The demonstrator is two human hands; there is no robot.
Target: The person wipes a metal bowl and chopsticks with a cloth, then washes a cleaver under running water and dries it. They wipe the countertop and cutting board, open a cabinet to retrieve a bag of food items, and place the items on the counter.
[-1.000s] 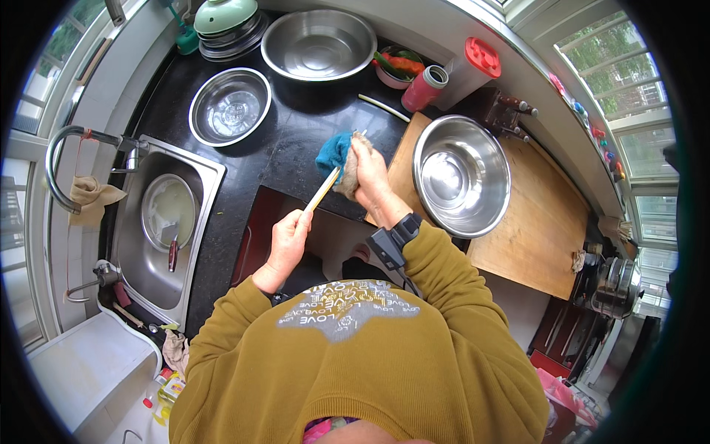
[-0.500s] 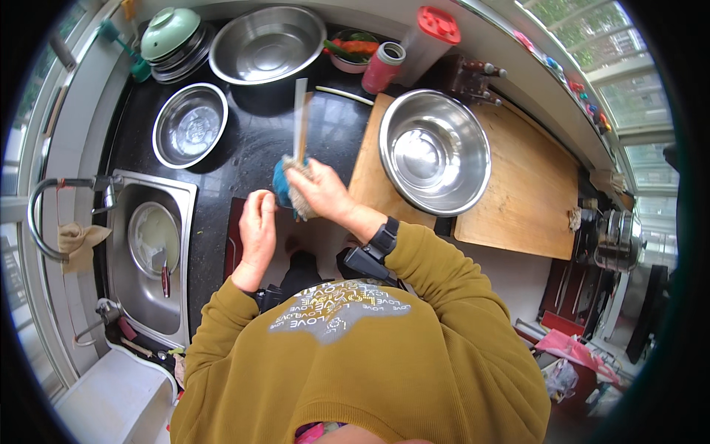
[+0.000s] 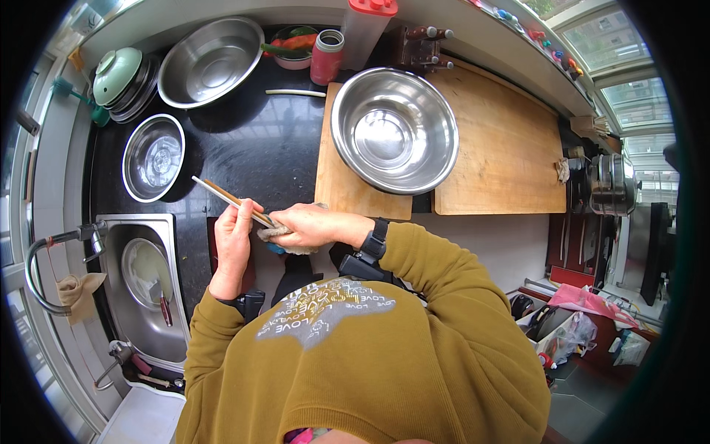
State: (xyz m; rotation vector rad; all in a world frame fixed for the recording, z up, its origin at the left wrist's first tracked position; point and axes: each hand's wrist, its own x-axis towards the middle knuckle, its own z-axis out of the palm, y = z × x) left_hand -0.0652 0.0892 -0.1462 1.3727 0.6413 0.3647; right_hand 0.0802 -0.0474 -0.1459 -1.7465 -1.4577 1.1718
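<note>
Above the counter's front edge, my left hand [image 3: 235,235] pinches two slim sticks that look like chopsticks [image 3: 216,189], one whitish and one brown. Their free ends point up and to the left. My right hand [image 3: 309,224] is closed around a greyish cloth [image 3: 272,231] with a blue part showing below. The cloth is bunched about the sticks' lower end, which is hidden in it. Both hands are close together, to the left of the cutting board and a large steel bowl.
The steel bowl [image 3: 393,132] sits on a wooden board [image 3: 503,148]. Another steel basin [image 3: 211,63], a smaller bowl [image 3: 153,157], a pink flask [image 3: 327,58] and a white stick [image 3: 296,92] lie farther back. At left, the sink [image 3: 140,329] holds a pot [image 3: 146,270] with a red-handled utensil [image 3: 166,311].
The sticks have tilted from upright to leaning left. My left hand, earlier apart from them, now grips them. My right hand and the cloth have moved lower; the view has shifted right.
</note>
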